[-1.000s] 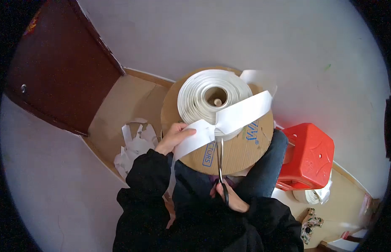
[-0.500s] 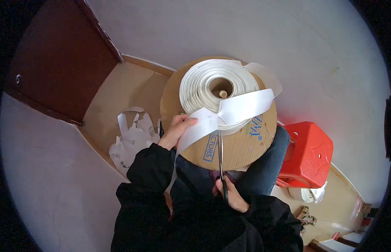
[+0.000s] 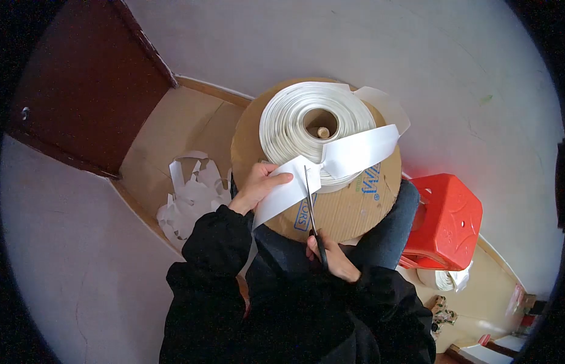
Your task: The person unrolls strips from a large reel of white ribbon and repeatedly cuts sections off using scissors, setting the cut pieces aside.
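My left hand (image 3: 257, 188) pinches a white strip (image 3: 281, 197) between thumb and fingers, near the front of a big white roll (image 3: 284, 121). The strip joins a wider folded length that crosses the roll's front right. My right hand (image 3: 339, 262) grips black-handled scissors (image 3: 311, 209) by the handles. Their blades point away from me and lie over the strip, just right of my left thumb. Whether the lower blade passes under the strip I cannot tell. Beneath the roll is a round cardboard disc (image 3: 337, 224) with blue print, resting at my lap.
A red plastic stool (image 3: 455, 224) stands at the right, with another white roll (image 3: 437, 280) on the floor below it. White scraps (image 3: 194, 197) lie piled on the floor at left. A brown door (image 3: 82, 91) and pale walls enclose the corner.
The scissors have moved up and left, from in front of the roll onto the strip. My left hand has shifted slightly right with the strip, which now lies flatter.
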Demonstrator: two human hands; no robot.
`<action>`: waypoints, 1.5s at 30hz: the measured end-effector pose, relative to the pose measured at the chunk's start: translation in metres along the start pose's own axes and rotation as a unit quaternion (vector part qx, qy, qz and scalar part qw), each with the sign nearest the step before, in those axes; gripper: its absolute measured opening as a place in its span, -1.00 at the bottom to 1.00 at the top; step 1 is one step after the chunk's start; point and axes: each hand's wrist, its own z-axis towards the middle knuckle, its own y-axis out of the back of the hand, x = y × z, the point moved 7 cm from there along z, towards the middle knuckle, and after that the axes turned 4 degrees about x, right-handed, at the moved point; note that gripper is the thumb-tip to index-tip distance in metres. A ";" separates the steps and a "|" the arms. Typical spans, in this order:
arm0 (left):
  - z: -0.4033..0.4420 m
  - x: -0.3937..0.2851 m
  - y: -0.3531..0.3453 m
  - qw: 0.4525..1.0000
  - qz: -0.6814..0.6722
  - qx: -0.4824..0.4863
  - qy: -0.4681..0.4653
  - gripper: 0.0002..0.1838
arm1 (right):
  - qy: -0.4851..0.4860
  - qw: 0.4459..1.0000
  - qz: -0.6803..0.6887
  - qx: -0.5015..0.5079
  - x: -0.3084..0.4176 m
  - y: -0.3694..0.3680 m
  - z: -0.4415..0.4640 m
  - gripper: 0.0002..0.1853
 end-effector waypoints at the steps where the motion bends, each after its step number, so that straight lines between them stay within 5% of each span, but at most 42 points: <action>1: 0.000 -0.002 0.000 1.000 0.011 0.001 0.004 -0.80 | -0.009 1.000 0.003 0.003 0.003 0.000 -0.002 -0.44; 33: -0.009 -0.009 -0.002 0.999 0.026 0.026 -0.003 -0.74 | -0.025 1.000 0.012 0.004 0.021 -0.003 0.006 -0.37; 37: -0.018 -0.017 0.010 0.988 0.152 -0.010 -0.018 -0.74 | -0.049 0.998 0.032 0.007 0.017 0.000 0.005 -0.71; 40: -0.035 -0.040 0.038 0.964 0.236 -0.074 0.101 -0.62 | 0.003 1.000 0.012 -0.005 0.010 0.006 0.002 -0.76; 41: -0.043 -0.066 0.053 0.836 0.504 -0.214 0.009 -0.54 | 0.027 1.000 0.000 -0.011 0.007 0.008 -0.001 -0.78; 42: -0.055 -0.092 0.046 0.614 0.711 -0.333 -0.086 -0.44 | 0.049 0.999 -0.014 -0.015 0.007 0.008 -0.004 -0.80; 45: -0.034 -0.111 0.002 0.647 0.671 -0.306 -0.191 -0.32 | 0.116 0.989 0.012 -0.092 0.020 0.018 -0.012 -0.62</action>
